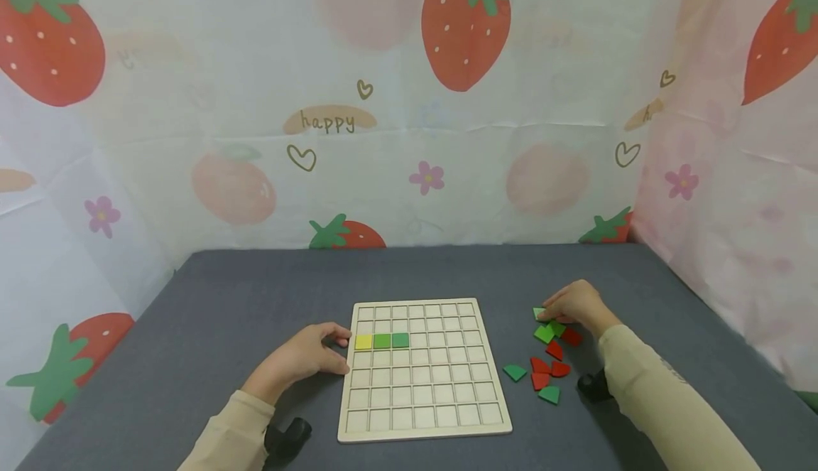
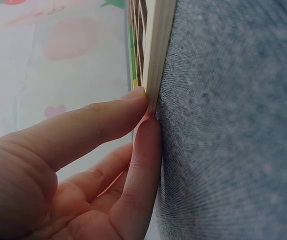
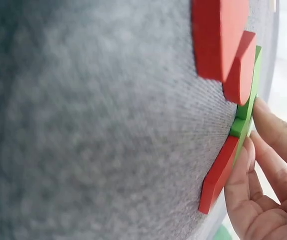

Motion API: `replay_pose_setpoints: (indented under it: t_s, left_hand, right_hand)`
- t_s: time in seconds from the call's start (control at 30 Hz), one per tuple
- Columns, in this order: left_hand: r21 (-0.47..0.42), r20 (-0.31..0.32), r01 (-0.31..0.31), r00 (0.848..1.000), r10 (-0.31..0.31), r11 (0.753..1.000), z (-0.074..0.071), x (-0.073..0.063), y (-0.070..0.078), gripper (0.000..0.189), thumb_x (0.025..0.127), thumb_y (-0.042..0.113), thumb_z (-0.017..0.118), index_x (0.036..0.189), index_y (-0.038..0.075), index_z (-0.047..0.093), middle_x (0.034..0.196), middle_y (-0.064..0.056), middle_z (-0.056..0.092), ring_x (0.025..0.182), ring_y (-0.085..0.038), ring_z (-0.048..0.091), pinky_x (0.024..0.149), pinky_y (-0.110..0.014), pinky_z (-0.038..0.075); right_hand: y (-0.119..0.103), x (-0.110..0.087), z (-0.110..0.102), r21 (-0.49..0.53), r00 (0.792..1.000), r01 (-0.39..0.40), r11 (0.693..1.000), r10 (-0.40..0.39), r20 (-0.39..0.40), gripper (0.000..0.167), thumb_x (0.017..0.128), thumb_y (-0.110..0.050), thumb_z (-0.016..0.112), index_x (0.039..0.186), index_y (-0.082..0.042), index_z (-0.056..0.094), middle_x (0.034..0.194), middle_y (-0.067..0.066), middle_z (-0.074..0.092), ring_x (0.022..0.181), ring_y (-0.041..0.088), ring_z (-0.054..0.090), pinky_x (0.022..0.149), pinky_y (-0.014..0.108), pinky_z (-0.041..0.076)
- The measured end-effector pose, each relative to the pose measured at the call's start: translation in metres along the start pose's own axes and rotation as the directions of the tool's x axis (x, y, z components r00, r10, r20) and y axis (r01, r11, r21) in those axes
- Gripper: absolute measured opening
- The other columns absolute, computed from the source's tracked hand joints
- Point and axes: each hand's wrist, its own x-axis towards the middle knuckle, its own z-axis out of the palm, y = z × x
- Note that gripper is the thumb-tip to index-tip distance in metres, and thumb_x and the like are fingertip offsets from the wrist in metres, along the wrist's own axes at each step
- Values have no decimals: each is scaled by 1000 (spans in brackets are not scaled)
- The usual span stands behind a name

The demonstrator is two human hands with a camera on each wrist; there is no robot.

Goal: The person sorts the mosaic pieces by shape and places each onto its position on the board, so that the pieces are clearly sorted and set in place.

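A pale wooden grid board [image 1: 424,371] lies on the table. One yellow square tile [image 1: 363,342] and two green tiles [image 1: 382,342] sit side by side in a row at its left. Thumb and fingertips of my left hand [image 1: 313,350] rest against the board's left edge; the left wrist view shows this edge [image 2: 158,50] up close. At the right, my right hand [image 1: 578,304] pinches a light green tile [image 1: 538,312] at the far end of a loose group. Its fingers partly cover that tile. Close by lie other green tiles [image 1: 544,333] and a red piece [image 3: 218,172].
Nearer me, several red pieces [image 1: 540,366] with a rounded side lie right of the board. Two darker green pieces [image 1: 514,372] are among them. Black wrist devices [image 1: 289,439] show below both sleeves. A strawberry-print curtain [image 1: 409,137] stands behind the grey table [image 1: 255,286].
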Motion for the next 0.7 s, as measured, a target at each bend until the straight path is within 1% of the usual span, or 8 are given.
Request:
replay_pose_setpoints:
  t_s: [0.1,0.13,0.23,0.33,0.37,0.47,0.6,0.7]
  left_hand:
    - [7,-6,0,1000,0,1000,0,0,0,56,77,-5,77,129,-9,56,113,-17,57,83,-16,67,75,-33,53]
    - [9,-7,-1,1000,1,1000,0,0,1,56,77,-5,77,129,-9,56,113,-17,57,83,-16,66,75,-33,52]
    - [15,-11,-2,1000,3,1000,0,0,1,55,77,-5,77,128,-8,57,112,-16,57,81,-15,64,74,-32,52]
    - [8,-11,10,1000,-10,1000,0,0,1,55,77,-5,77,128,-7,57,112,-16,57,81,-15,64,74,-32,52]
    - [5,-11,14,1000,-14,1000,0,0,0,55,77,-5,77,128,-7,58,112,-15,57,81,-15,65,74,-32,52]
    - [-6,-5,15,1000,-15,1000,0,-1,0,55,77,-6,77,128,-8,57,112,-16,57,83,-16,66,75,-31,52]
    - [-10,0,-7,1000,7,1000,0,0,-1,56,76,-7,76,128,-9,56,112,-17,57,82,-16,66,74,-31,52]
    - [-5,-7,-13,1000,13,1000,0,1,-1,56,76,-7,77,128,-9,56,112,-17,57,81,-15,65,73,-31,52]
  right_hand:
    - [0,1,1,-3,1000,-12,1000,12,-11,32,79,-12,83,104,6,75,124,28,65,73,10,65,69,27,57]
    - [0,1,1,1,1000,-11,1000,11,-12,30,79,-11,83,103,6,75,121,27,66,73,10,65,69,28,57]
    - [1,1,1,24,1000,5,1000,-4,-15,26,80,-11,81,100,6,76,104,20,73,70,10,66,69,29,58]
    - [1,1,1,91,1000,15,996,-15,-5,23,82,-8,79,98,7,75,86,9,76,68,9,67,69,31,59]
    - [1,1,1,113,1000,21,993,-21,0,22,83,-7,78,98,8,74,82,6,75,67,9,68,69,31,59]
    - [-1,0,3,175,999,32,984,-35,10,21,86,-5,75,100,10,73,78,2,75,68,8,69,70,31,59]
    - [-10,-3,10,208,998,54,977,-56,4,23,87,-5,74,103,10,72,77,1,74,67,7,68,69,31,59]
    - [-17,-5,17,220,997,68,973,-73,11,24,87,-6,74,105,10,72,78,2,74,68,8,69,70,31,59]
